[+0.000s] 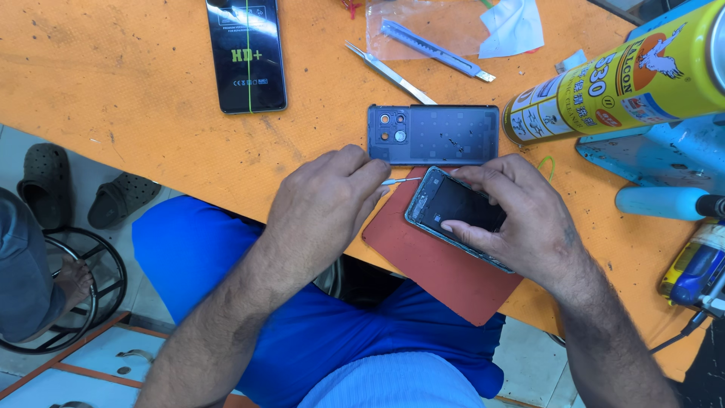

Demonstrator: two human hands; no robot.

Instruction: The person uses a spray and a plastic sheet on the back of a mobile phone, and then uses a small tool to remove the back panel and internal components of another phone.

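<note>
Here, a head-worn view down onto an orange table (pixel 151 113); a person in blue sits at its near edge.

Left hand (pixel 321 208): grip pressed together, pinching a thin metal tool (pixel 402 180) whose tip points right and reaches the top corner of the opened phone (pixel 453 215).

Right hand (pixel 513 219): fingers (pixel 483 230) spread over the phone and pressing on its dark face, apparently to keep it from sliding while the tool works at the corner.

Opened phone: lies tilted on a red mat (pixel 438 276) that overhangs the near edge of the table, directly under the right hand and just right of the left grip; the mat likely gives a soft, non-slip base.

Back cover (pixel 434 134): dark blue with camera cut-outs, inner face up, set just behind both hands, apart from the phone.

Far edge: a black screen-protector package (pixel 247 54) towards the left; tweezers (pixel 389 73) and a utility knife (pixel 438 49) on a clear bag (pixel 393 19) near the middle.

Right side: a yellow spray can (pixel 612 83) lying on blue equipment (pixel 657 155), within reach of the right hand.

Floor at left: sandals (pixel 83 189) and a stool (pixel 68 295).
</note>
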